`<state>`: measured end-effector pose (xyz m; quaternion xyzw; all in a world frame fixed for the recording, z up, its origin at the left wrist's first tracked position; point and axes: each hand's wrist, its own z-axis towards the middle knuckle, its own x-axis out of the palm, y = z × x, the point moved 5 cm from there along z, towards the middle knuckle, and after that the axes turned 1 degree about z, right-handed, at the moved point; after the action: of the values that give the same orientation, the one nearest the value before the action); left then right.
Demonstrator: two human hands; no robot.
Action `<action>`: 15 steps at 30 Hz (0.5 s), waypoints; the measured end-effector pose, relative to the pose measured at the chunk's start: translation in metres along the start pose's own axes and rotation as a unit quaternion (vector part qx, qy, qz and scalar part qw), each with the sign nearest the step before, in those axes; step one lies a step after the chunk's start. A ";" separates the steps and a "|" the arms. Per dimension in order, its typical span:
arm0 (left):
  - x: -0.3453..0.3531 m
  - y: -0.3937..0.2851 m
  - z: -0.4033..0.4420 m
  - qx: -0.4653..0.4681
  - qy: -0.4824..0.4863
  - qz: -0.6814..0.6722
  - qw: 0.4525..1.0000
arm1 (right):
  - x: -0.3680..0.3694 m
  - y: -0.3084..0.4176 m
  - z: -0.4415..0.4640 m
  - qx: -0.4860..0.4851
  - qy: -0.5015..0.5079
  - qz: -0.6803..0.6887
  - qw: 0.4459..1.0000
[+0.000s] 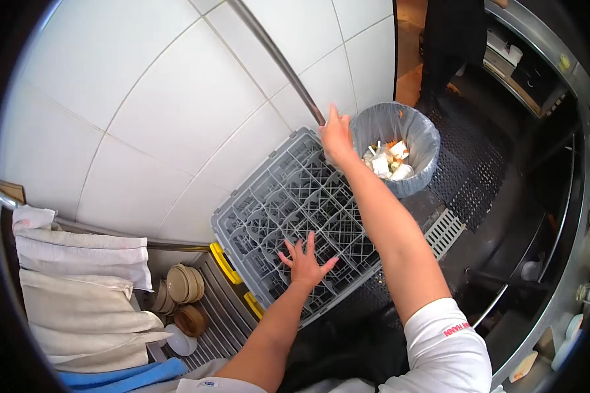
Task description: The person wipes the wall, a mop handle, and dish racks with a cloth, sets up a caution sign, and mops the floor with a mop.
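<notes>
A grey plastic dish rack [295, 196] with a gridded, divided inside lies in front of me against the tiled wall. Over its near part my left hand [306, 264] is spread, fingers apart, touching or just above the grid. My right hand [336, 141] is at the rack's far corner, by the lower end of a slanting metal pole [278, 59]. Its fingers point away from me and look apart; I cannot tell whether it touches the pole or the rack rim. Close to that hand stands a lined waste bin [426, 147] holding food scraps and white pieces.
Yellow-edged racks [224, 263] sit under the grey one. To the left, cloths [85, 295] hang above a slatted metal surface [226, 314] with stacked bowls [185, 283]. Behind the bin, a person in dark clothes [449, 39] stands by a black mat [472, 154]. A steel counter [580, 190] curves along the right.
</notes>
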<state>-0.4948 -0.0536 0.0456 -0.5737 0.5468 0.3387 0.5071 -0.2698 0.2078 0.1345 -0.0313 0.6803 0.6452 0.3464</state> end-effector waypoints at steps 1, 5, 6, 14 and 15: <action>0.000 -0.001 0.001 0.002 -0.002 0.002 1.000 | 0.004 0.005 -0.002 -0.010 0.014 -0.004 1.000; 0.000 0.001 0.000 0.003 -0.004 0.004 1.000 | 0.036 0.005 0.001 -0.081 0.042 0.019 0.996; 0.000 0.001 0.000 0.006 -0.006 0.002 1.000 | 0.043 0.005 0.005 -0.106 0.045 0.036 0.993; 0.000 0.000 0.000 0.002 -0.001 0.003 1.000 | 0.031 0.003 0.021 -0.042 0.199 -0.103 0.974; -0.001 0.000 0.001 0.003 -0.002 0.006 1.000 | 0.025 0.001 0.019 -0.040 0.214 -0.103 0.970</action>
<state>-0.4945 -0.0529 0.0464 -0.5683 0.5505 0.3409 0.5078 -0.2810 0.2356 0.1246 -0.2529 0.7053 0.6108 0.2559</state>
